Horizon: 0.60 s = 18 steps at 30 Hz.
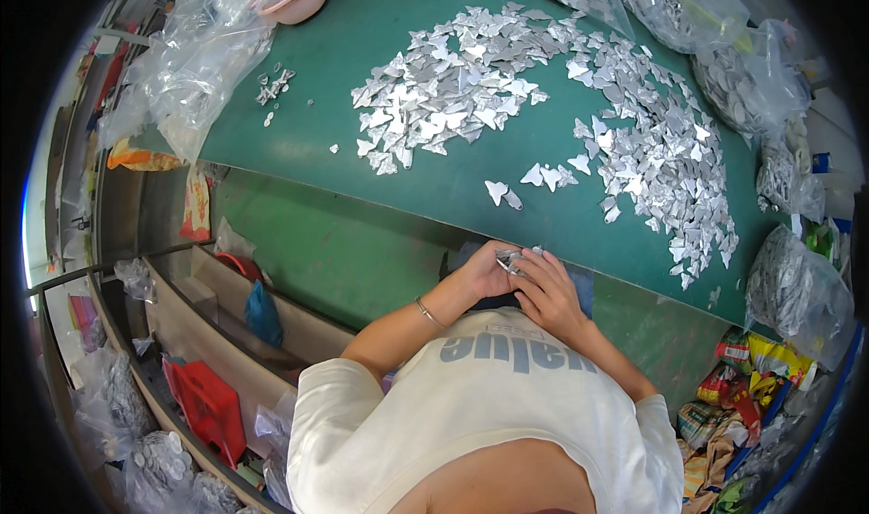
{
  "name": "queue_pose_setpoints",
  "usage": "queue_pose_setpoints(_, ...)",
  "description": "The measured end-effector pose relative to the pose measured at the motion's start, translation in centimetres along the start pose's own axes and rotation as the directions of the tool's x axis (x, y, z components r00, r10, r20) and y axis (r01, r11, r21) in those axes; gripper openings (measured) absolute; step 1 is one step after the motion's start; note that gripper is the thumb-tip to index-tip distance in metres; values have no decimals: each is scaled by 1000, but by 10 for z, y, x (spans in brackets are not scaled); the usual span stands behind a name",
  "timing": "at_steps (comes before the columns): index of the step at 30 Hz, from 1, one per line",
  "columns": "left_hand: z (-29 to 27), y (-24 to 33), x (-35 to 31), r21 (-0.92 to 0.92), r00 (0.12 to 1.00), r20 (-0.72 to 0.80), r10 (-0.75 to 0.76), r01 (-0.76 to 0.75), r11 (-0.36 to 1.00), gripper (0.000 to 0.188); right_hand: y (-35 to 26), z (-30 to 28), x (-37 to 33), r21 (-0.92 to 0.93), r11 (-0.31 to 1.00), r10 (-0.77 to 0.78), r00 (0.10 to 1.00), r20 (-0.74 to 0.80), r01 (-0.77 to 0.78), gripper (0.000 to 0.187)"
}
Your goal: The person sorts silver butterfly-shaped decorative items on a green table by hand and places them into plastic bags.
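Note:
My left hand [487,268] and my right hand [552,290] meet at the near edge of the green table, close to my body. Between them are a few flat silver metal pieces [512,259]. The left fingers curl round the pieces, and the right fingers close over them from the other side. How many pieces there are is hidden. Just beyond my hands, some loose silver metal pieces [498,193] lie on the tabletop. A big pile of similar winged pieces [444,89] spreads behind them, and a second pile [665,161] runs down the right side.
Clear plastic bags [195,71] hang over the table's left corner near a pink basin [299,3]. Filled bags [792,279] line the right edge. Lower left stand wooden-sided bins with a red plastic container [210,410]. Colourful packets [738,383] lie at lower right.

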State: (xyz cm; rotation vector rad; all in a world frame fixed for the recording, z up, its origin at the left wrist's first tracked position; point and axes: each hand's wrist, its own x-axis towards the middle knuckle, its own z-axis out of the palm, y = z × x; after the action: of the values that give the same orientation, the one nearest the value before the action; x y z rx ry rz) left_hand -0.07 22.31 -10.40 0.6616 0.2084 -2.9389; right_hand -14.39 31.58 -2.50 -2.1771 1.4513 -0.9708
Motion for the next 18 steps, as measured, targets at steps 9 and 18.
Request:
queue_pose_setpoints(9,-9,-4,-7,28,990,-138,-24,29,999,23,23,33,-56,176,914,395,899,-189,-365,33)
queue_pose_setpoints(18,-7,-15,-37,-24,972,-224,-72,68,997,19,58,75,-42,-515,767,545,812,208,-383,36)
